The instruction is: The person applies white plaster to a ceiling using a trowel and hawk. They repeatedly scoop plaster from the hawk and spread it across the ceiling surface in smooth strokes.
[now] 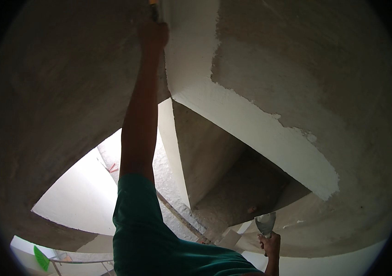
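Observation:
My left arm reaches up, its short green sleeve (136, 198) at the shoulder. At the top edge my left hand (153, 36) is closed on a tool with a dark and yellow part (153, 3); the rest of it is dim or cut off. That hand is beside a white-coated strip (191, 41) along an edge of the grey wall surface. Low on the right, my right hand (270, 244) grips a putty knife (265, 223) by its handle, blade upward. Pale, whitish material appears on the blade.
A ragged-edged white band (260, 124) crosses the grey plaster (315, 69). Beyond the wall edge lie a littered floor (168, 170), a long narrow strip (182, 218) and a small red object (112, 168). At lower left are a green item (41, 258) and a metal rail (81, 261).

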Action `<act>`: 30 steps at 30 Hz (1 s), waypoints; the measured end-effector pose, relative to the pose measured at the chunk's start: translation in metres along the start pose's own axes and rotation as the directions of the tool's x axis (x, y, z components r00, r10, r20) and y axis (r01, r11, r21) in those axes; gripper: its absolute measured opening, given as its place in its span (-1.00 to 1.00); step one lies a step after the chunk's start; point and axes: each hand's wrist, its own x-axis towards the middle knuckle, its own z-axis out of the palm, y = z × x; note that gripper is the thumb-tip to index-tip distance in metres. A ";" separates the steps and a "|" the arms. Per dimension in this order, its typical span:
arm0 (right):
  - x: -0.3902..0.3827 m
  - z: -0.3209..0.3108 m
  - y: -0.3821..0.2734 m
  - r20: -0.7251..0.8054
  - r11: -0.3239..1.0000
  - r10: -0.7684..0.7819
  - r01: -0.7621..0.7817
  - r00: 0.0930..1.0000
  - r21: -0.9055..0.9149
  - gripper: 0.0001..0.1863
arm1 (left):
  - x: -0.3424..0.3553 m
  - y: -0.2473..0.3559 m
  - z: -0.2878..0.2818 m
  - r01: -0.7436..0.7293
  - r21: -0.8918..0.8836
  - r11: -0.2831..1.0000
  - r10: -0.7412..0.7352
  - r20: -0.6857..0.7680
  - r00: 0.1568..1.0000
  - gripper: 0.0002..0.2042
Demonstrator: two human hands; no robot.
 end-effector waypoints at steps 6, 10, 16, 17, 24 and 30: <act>-0.003 -0.001 0.007 0.008 1.000 0.026 -0.025 1.000 -0.010 -0.79 | 0.017 -0.032 0.012 0.059 -0.043 0.997 -0.060 -0.015 0.998 -0.71; -0.007 -0.001 0.003 -0.016 0.999 0.047 -0.048 0.999 -0.014 -0.79 | 0.014 -0.019 0.027 0.040 0.024 0.999 -0.040 -0.017 0.999 -0.72; -0.008 0.003 -0.001 -0.001 0.998 0.055 -0.055 0.998 -0.025 -0.80 | 0.001 0.001 0.029 -0.077 0.159 0.984 0.090 -0.073 0.993 -0.73; -0.008 0.003 0.001 0.005 0.999 0.042 -0.041 0.999 -0.035 -0.80 | -0.009 0.014 0.026 -0.052 0.069 0.996 0.056 -0.049 0.997 -0.73; -0.008 0.008 0.001 0.019 0.999 0.014 -0.013 1.000 -0.042 -0.77 | -0.090 0.094 -0.013 -0.088 -0.140 0.986 0.101 0.089 0.991 -0.71; -0.019 0.008 0.004 -0.022 0.999 0.051 -0.051 0.998 0.016 -0.81 | -0.011 0.034 -0.037 -0.135 -0.386 0.913 0.133 -0.031 0.991 -0.51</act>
